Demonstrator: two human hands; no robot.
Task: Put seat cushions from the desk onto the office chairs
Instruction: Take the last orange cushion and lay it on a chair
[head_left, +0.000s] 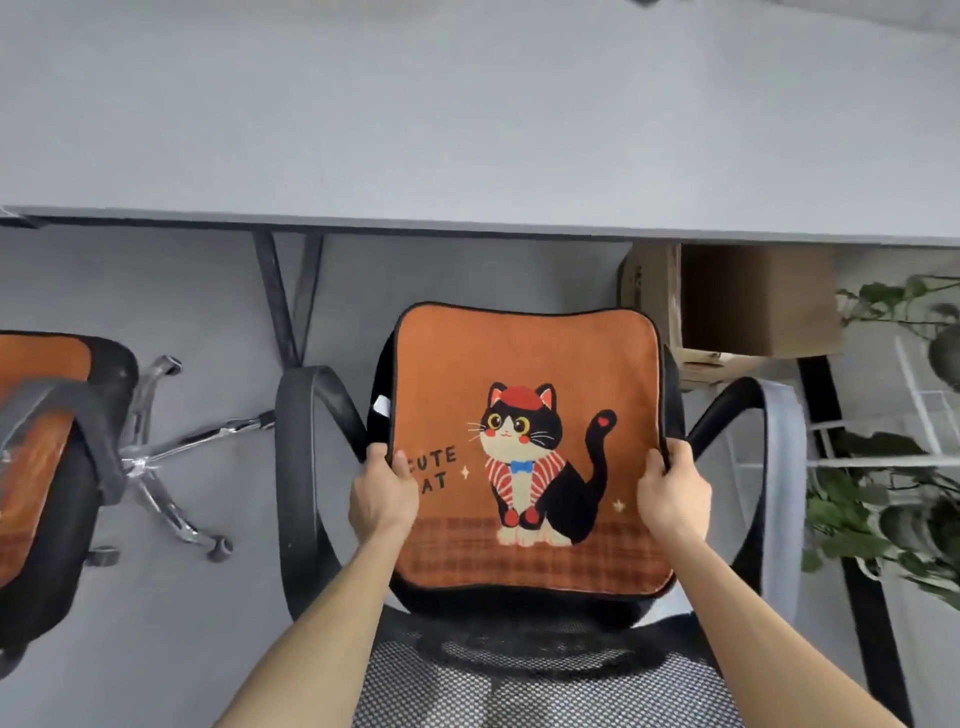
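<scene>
Gripping cushion (524, 364) edges (both hands (383, 493))

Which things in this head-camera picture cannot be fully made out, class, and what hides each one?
- Seat of the middle chair: covered by the cat cushion.
- "CUTE CAT" lettering: partly covered by the left hand.
- Fingers of the right hand: curled under the cushion's edge.
- Second chair and its orange cushion: cut off by the left edge, blurred.
- Cardboard box: top hidden by the desk.
</scene>
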